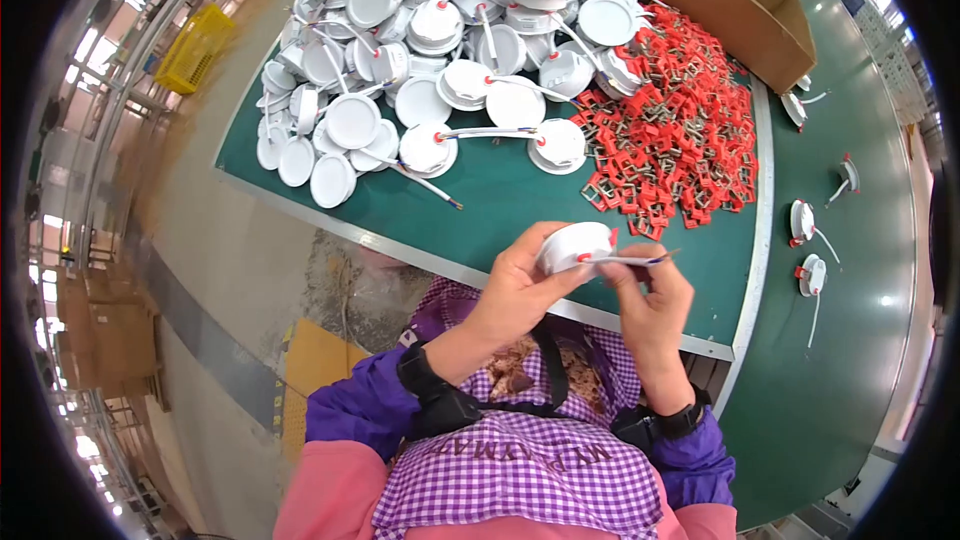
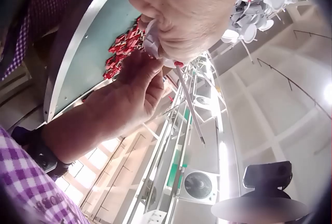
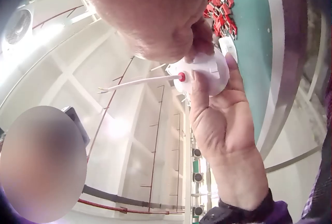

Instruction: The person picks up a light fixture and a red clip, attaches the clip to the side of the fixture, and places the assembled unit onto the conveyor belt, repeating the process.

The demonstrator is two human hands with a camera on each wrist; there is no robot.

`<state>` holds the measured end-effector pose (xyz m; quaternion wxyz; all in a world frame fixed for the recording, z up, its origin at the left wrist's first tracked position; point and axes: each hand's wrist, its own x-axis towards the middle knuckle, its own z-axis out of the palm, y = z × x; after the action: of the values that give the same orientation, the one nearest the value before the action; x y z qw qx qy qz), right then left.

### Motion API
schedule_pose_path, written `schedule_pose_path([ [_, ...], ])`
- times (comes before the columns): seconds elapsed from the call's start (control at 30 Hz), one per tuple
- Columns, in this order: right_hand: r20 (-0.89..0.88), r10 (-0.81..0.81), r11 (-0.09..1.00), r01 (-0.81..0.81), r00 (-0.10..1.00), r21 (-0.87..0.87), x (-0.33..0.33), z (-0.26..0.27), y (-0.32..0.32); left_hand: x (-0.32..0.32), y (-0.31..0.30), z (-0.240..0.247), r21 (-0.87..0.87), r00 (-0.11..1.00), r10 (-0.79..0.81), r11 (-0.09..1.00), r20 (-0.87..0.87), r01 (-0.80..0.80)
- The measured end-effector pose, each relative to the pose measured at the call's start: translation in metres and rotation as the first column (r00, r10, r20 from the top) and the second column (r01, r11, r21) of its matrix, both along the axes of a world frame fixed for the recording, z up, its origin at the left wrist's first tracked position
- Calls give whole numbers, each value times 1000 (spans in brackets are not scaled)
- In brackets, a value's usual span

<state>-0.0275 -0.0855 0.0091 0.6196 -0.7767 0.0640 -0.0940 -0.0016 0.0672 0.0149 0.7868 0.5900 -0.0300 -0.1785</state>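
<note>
My left hand (image 1: 512, 290) grips a white round downlight (image 1: 572, 246) above the front edge of the green table, thumb across its back and fingers round its rim. From a red grommet on the lamp a white cable (image 3: 142, 82) sticks out, its end showing bare wires. At the lamp's other side is my right hand (image 1: 655, 305), fingers curled and thumb against them. A small red clip (image 1: 614, 237) shows at the lamp's edge by these fingertips, which pinch it; most of it is hidden. In the right wrist view, the right hand covers part of the lamp.
A large heap of white downlights (image 1: 435, 25) with cables covers the table's back left. Beside it lies a pile of red clips (image 1: 680, 130) with metal springs. A cardboard box (image 1: 715, 0) stands behind. On the green surface at the right, several lamps (image 1: 812, 275) carry red clips.
</note>
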Motion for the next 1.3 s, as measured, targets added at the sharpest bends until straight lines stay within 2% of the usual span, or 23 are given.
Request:
schedule_pose_path([
  [0.03,-107,37,994,-25,994,109,-4,-4,0,-1,2,1,-30,998,-4,1000,-59,3],
  [0.07,-109,25,995,-14,994,103,-4,0,1,-2,6,3,-37,998,-16,999,-60,14],
  [0.13,-249,116,874,20,961,486,-4,8,3,-4,14,7,27,988,-68,997,-140,72],
  [0.17,-255,187,847,-24,949,531,-6,2,1,-5,16,7,22,986,-78,996,-145,82],
  [0.37,-283,169,920,-48,944,389,-9,-4,1,-9,18,2,-41,966,-66,998,-249,58],
  [0.4,-282,169,920,-48,944,389,-7,-5,-1,-9,18,1,-41,966,-66,997,-248,58],
  [0.47,-384,305,873,-95,871,478,-3,-8,-10,-9,16,0,-49,951,-85,996,-296,74],
  [0.5,-384,305,874,-96,871,476,-1,-6,-16,-6,18,-1,-50,952,-85,996,-295,73],
  [0.57,-337,303,952,-266,891,153,3,0,-27,2,23,-1,167,977,-143,971,-160,170],
  [0.6,-275,184,983,-175,944,57,5,-1,-28,4,24,0,166,978,-139,972,-158,165],
  [0.63,-160,97,981,-122,982,-149,11,-6,-31,6,25,1,156,986,-115,979,-124,134],
  [0.67,-27,32,939,-39,999,-340,18,-13,-36,8,27,2,145,992,-92,984,-90,105],
  [0.7,15,10,893,-2,1000,-450,23,-20,-40,9,29,4,160,990,-82,982,-116,100],
  [0.73,19,12,893,-2,1000,-449,26,-23,-40,11,30,5,161,990,-79,982,-113,97],
  [0.83,-86,-46,739,-24,995,-674,32,-24,-34,14,33,9,190,985,-63,977,-160,94],
  [0.9,-80,-56,710,-17,995,-704,33,-29,-32,14,32,10,80,973,-37,995,-227,57],
  [0.93,-76,-66,681,-11,995,-732,33,-31,-31,14,31,9,80,973,-34,995,-228,54],
  [1.0,-119,-52,699,-49,992,-713,29,-28,-34,17,30,5,-262,922,-48,963,-385,-60],
  [1.03,-161,-42,716,-83,986,-693,26,-26,-37,18,29,6,-262,922,-44,963,-386,-64],
  [1.1,-158,-1,701,-112,987,-704,21,-25,-43,19,27,7,-399,870,-120,912,-478,-93],
  [1.2,-169,47,691,-154,985,-706,14,-20,-51,20,23,2,-331,863,-171,944,-474,5],
  [1.27,-172,-7,737,-111,985,-667,12,-22,-58,20,18,5,-261,872,-187,963,-452,72],
  [1.3,-100,-55,788,-18,993,-616,13,-21,-63,19,16,6,-185,880,-201,974,-431,132],
])
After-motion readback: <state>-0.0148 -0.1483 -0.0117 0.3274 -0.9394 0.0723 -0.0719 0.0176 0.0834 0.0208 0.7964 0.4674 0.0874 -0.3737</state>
